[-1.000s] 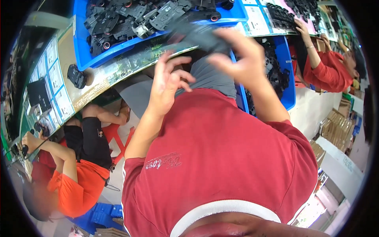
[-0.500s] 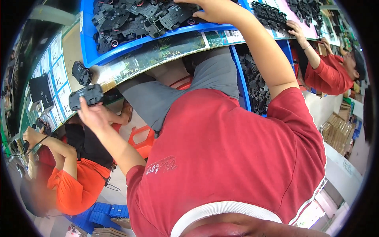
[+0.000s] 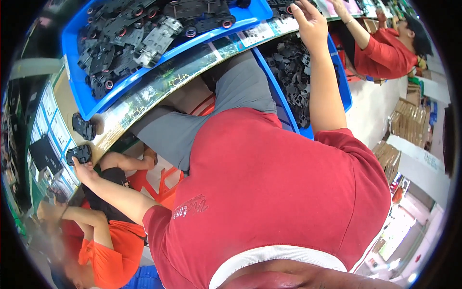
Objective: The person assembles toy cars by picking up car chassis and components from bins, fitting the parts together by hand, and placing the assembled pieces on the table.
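Observation:
My left hand [image 3: 85,171] reaches out to the far left and is closed on the near end of a black toy car chassis [image 3: 78,154], held low at the table's edge. A second black toy car chassis [image 3: 84,126] rests on the table just beyond it. My right hand [image 3: 314,28] is at the upper right, its thumb and fingers apart, beside a group of black chassis parts [image 3: 276,7] with small wheels. Its fingertips run close to the frame's top, and I cannot see any piece in them.
A blue tray [image 3: 187,52] heaped with black wheeled chassis spans the table ahead. Below the table edge, a blue bin [image 3: 344,96] holds many small black parts. One person in orange [image 3: 113,241] works at left, another in red [image 3: 390,53] at right. A red stool [image 3: 163,180] stands beneath me.
My left hand has carried the chassis away to the left, down toward the table. My right hand has left the tray and moved right to the other chassis parts. The view has shifted.

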### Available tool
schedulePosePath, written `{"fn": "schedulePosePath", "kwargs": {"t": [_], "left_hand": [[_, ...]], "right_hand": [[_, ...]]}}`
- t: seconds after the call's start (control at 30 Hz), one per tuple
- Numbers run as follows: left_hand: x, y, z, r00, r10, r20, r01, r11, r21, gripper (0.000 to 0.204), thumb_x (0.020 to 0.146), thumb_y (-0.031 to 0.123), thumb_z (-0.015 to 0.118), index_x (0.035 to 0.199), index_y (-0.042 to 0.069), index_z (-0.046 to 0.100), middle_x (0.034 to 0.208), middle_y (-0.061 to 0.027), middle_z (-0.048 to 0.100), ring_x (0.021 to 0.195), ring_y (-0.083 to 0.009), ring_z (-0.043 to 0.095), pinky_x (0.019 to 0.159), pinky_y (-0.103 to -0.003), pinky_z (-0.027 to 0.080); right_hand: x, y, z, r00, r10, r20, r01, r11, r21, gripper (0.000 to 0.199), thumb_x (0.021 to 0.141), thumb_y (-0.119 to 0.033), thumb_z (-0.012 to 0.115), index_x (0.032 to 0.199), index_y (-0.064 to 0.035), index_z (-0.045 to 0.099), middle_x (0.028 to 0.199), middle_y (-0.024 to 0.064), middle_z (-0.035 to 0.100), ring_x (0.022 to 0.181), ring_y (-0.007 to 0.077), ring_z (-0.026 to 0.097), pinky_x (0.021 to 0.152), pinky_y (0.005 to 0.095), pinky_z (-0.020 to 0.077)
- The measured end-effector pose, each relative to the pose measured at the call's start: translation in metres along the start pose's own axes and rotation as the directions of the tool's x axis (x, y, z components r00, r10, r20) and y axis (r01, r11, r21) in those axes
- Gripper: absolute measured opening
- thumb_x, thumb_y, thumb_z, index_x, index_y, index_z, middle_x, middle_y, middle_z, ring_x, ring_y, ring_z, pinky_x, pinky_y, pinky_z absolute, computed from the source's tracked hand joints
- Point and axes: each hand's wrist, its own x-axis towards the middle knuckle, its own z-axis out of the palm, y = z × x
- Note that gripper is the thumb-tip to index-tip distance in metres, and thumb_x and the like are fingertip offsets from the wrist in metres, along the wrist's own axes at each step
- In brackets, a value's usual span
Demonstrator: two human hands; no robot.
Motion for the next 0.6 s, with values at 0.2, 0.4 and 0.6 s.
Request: {"fn": "schedulePosePath", "kwargs": {"t": [0.2,0.4,0.6], "left_hand": [[0.003,0.01,0.022,0.999,0.019,-0.044,-0.009,0.979,0.202,0.046,0.101,0.045,0.054,0.114,0.001,0.06,0.082,-0.0105,0.064,0.055,-0.0178,0.058,0.044,-0.026,0.043],[-0.003,0.016,0.016,0.976,-0.103,-0.194,0.148,0.96,0.238,0.073,0.095,0.066,0.05,0.114,-0.004,0.054,0.074,-0.0149,0.06,0.051,-0.0213,0.056,0.044,-0.03,0.045],[-0.045,0.017,0.02,0.958,-0.062,-0.279,0.151,0.94,0.307,0.068,0.097,0.062,0.047,0.103,-0.006,0.052,0.07,-0.0177,0.059,0.052,-0.0209,0.057,0.04,-0.027,0.037]], "right_hand": [[-0.01,0.008,-0.008,0.996,-0.056,-0.066,0.017,0.874,-0.486,0.032,0.084,-0.025,0.075,0.107,-0.0021,0.073,0.079,0.0165,0.067,0.073,0.0277,0.066,0.069,0.0359,0.0514],[0.012,0.023,0.041,0.995,-0.095,-0.024,0.067,0.836,-0.544,0.032,0.083,-0.025,0.075,0.106,-0.0029,0.073,0.091,0.0211,0.065,0.088,0.0379,0.064,0.081,0.0442,0.0519],[0.013,0.023,0.055,0.991,-0.087,0.103,0.135,0.664,-0.736,0.036,0.076,-0.003,0.065,0.111,-0.0021,0.07,0.096,0.0247,0.061,0.094,0.0411,0.058,0.084,0.0455,0.0501]]}}
